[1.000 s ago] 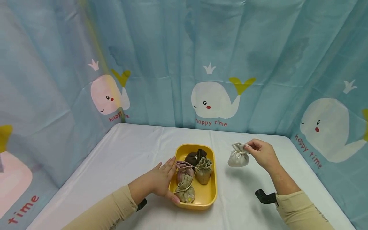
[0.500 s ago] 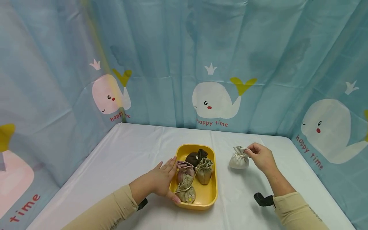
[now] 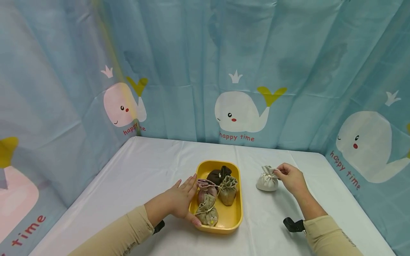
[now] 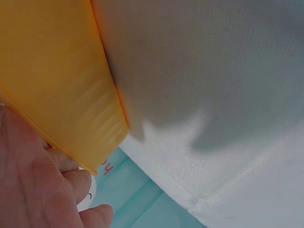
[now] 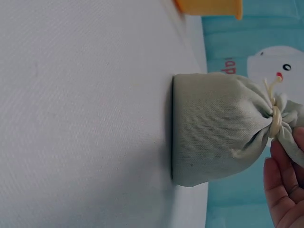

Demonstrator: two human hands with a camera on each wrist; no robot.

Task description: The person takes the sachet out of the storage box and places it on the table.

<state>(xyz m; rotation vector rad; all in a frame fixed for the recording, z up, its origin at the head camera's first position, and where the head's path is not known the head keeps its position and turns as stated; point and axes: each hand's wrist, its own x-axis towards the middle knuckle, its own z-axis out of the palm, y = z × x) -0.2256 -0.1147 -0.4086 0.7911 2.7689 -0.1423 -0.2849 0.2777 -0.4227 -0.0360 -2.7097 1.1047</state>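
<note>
To the right of the yellow tray, my right hand pinches the gathered neck of a small white drawstring pouch. In the right wrist view the pouch stands upright, its flat base at the white tablecloth. My left hand rests along the tray's left rim, fingers straight and spread. The left wrist view has the palm against the tray's outer wall. Inside the tray sit a dark brown pouch, a mauve pouch, an olive pouch and a beige pouch with a small flower.
A white cloth covers the table. Blue curtains printed with whales hang behind it and on both sides. A black wrist mount sticks out from the right sleeve, low over the table.
My right hand has lowered the white pouch from above the table down to the cloth, slightly toward me. The left hand and the tray have stayed in place.
</note>
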